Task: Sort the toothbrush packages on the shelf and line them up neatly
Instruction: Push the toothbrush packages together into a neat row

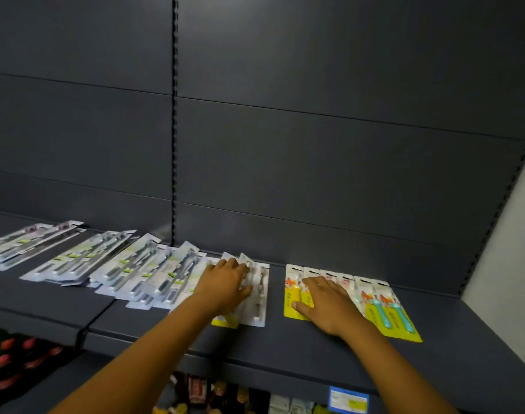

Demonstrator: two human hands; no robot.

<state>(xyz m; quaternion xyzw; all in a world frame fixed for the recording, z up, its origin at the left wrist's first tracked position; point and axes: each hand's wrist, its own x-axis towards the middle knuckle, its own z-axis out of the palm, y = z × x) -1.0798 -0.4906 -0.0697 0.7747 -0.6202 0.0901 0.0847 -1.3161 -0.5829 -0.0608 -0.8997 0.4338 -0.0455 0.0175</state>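
Below the shelf (285, 348), a blue price tag (348, 401) sits nearest me. On the shelf, my right hand (327, 306) lies flat, fingers straight, on the yellow toothbrush packages (386, 306). Left of those, my left hand (225, 285) presses loosely spread fingers on the white toothbrush packages (259, 294). More clear packs (129, 264) overlap farther left.
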